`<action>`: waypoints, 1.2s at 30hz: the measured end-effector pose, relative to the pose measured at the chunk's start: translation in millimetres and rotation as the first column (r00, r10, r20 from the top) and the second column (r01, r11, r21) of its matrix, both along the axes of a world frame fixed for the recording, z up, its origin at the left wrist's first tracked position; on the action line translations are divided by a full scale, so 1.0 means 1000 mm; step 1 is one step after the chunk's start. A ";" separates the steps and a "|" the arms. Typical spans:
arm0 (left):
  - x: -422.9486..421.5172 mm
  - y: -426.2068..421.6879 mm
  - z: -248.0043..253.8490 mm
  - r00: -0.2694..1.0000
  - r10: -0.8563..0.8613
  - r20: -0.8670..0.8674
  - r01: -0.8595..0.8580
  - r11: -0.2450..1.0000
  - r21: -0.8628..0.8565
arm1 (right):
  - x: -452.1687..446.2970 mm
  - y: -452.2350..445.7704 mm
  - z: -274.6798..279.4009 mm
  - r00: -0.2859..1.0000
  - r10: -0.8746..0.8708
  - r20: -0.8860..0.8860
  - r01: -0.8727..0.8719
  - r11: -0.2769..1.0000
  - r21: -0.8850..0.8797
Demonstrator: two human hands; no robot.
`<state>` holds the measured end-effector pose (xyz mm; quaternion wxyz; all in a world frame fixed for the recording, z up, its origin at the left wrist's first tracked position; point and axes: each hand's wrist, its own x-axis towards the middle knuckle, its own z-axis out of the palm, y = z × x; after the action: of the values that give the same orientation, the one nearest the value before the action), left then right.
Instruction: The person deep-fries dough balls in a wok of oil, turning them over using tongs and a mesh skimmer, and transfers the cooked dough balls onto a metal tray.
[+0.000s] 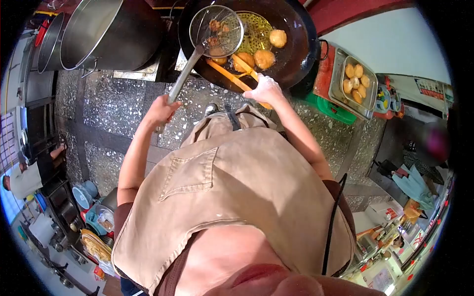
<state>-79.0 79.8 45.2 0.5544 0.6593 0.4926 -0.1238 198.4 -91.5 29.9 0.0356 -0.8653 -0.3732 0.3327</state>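
My left hand (161,110) is closed round the metal handle of a mesh skimmer (233,30), whose round basket is over a dark wok (296,52). Brown pieces (215,39) show in or through the mesh; I cannot tell which. My right hand (266,91) grips wooden tongs (228,75), their two arms apart and the tips reaching over the wok's near side. Close to the tips are golden fried balls (264,59), and another fried ball (278,38) sits farther right. Bubbling yellow oil (254,32) lies in the wok.
A metal tray (369,101) of several golden balls stands right of the wok, by a green basin (335,109). Large pots (106,37) stand on the left. Another person (32,177) is at the far left. Below me is a speckled floor (111,111).
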 end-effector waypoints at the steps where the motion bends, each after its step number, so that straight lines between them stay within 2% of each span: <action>1: 0.001 0.003 0.004 0.998 -0.044 -0.052 0.045 0.999 0.022 | 0.001 -0.002 0.000 1.000 0.006 -0.010 -0.006 1.000 -0.022; 5: -0.001 0.018 0.009 0.979 -0.123 -0.160 0.139 0.986 0.089 | 0.002 -0.010 0.008 1.000 0.019 -0.009 -0.019 0.999 -0.038; 6: -0.001 0.020 0.012 0.978 -0.133 -0.158 0.148 0.985 0.090 | 0.000 -0.007 0.015 1.000 -0.002 -0.023 -0.001 0.995 -0.100; 11: 0.001 0.022 0.013 0.970 -0.153 -0.188 0.176 0.978 0.112 | 0.003 -0.020 0.035 1.000 -0.004 -0.005 0.003 0.994 -0.114; 13: 0.001 0.022 0.011 0.968 -0.162 -0.191 0.189 0.974 0.129 | 0.003 -0.037 0.058 0.991 -0.054 0.125 0.068 0.992 -0.110; 15: -0.006 0.025 0.005 0.960 -0.204 -0.193 0.239 0.954 0.182 | 0.006 -0.056 0.055 0.954 -0.136 0.266 0.122 0.990 0.067; 17: -0.003 0.019 0.013 0.978 -0.173 -0.118 0.192 0.966 0.176 | 0.001 -0.064 0.057 0.871 -0.236 0.431 0.131 0.957 0.260; 18: -0.005 0.028 0.000 0.974 -0.195 -0.112 0.213 0.960 0.181 | 0.006 -0.058 0.052 0.875 -0.263 0.406 0.171 0.953 0.250; 19: -0.002 0.025 0.007 0.983 -0.161 -0.092 0.172 0.975 0.137 | 0.009 -0.057 0.046 0.881 -0.288 0.375 0.207 0.948 0.241; 20: -0.015 0.038 -0.016 0.981 -0.179 -0.075 0.187 0.975 0.118 | 0.016 -0.060 0.034 0.896 -0.254 0.364 0.206 0.964 0.166; 21: -0.013 0.039 -0.016 0.984 -0.154 -0.088 0.162 0.982 0.099 | 0.024 -0.064 0.023 0.916 -0.211 0.342 0.189 0.977 0.097; 22: -0.017 0.045 -0.022 0.982 -0.155 -0.108 0.165 0.981 0.097 | 0.024 -0.067 0.021 0.886 -0.349 0.307 0.286 0.930 0.232; 24: -0.003 0.034 0.001 0.974 -0.156 -0.163 0.176 0.977 0.119 | 0.028 -0.085 0.014 0.809 -0.554 0.195 0.422 0.779 0.464; 25: -0.008 0.029 0.000 0.966 -0.172 -0.191 0.202 0.967 0.154 | 0.034 -0.103 0.013 0.804 -0.561 0.195 0.425 0.773 0.471; 26: -0.009 0.023 0.005 0.970 -0.141 -0.195 0.176 0.969 0.173 | 0.043 -0.118 0.013 0.731 -0.674 0.108 0.552 0.677 0.487; 27: -0.004 0.017 0.010 0.975 -0.109 -0.193 0.147 0.969 0.197 | 0.059 -0.135 0.012 0.639 -0.769 0.021 0.662 0.563 0.494; 28: 0.000 0.013 0.012 0.975 -0.114 -0.192 0.154 0.966 0.208 | 0.076 -0.158 -0.018 0.582 -0.813 -0.017 0.619 0.430 0.657; 29: 0.002 0.011 0.013 0.964 -0.078 -0.253 0.138 0.964 0.229 | 0.101 -0.180 -0.055 0.597 -0.727 -0.341 0.608 0.132 0.783; 30: 0.004 0.008 0.012 0.949 -0.036 -0.312 0.119 0.961 0.250 | 0.108 -0.192 -0.038 0.462 -0.537 -0.706 0.745 -0.197 0.638; 31: 0.004 0.005 0.014 0.947 -0.033 -0.320 0.120 0.959 0.257 | 0.130 -0.222 -0.058 0.320 -0.515 -0.795 0.863 -0.189 0.469; 32: 0.006 0.002 0.013 0.941 -0.013 -0.337 0.110 0.956 0.271 | 0.147 -0.250 -0.060 0.118 -0.488 -0.865 0.968 -0.137 0.210; 33: 0.006 -0.001 0.012 0.936 0.009 -0.352 0.097 0.954 0.284 | 0.156 -0.266 -0.066 -0.041 -0.229 -0.973 0.955 -0.294 0.029; 35: 0.010 -0.006 0.015 0.916 0.021 -0.400 0.103 0.952 0.288 | 0.181 -0.290 -0.077 -0.187 -0.054 -0.981 0.946 -0.278 -0.165; 36: 0.017 -0.012 0.020 0.903 0.055 -0.426 0.083 0.951 0.298 | 0.192 -0.295 -0.085 -0.223 -0.054 -0.973 0.943 -0.264 -0.201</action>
<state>-62.2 67.4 65.3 0.3212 0.6979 0.6109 -0.1913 390.7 -386.9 -54.9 0.8137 -0.4068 0.2554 0.3273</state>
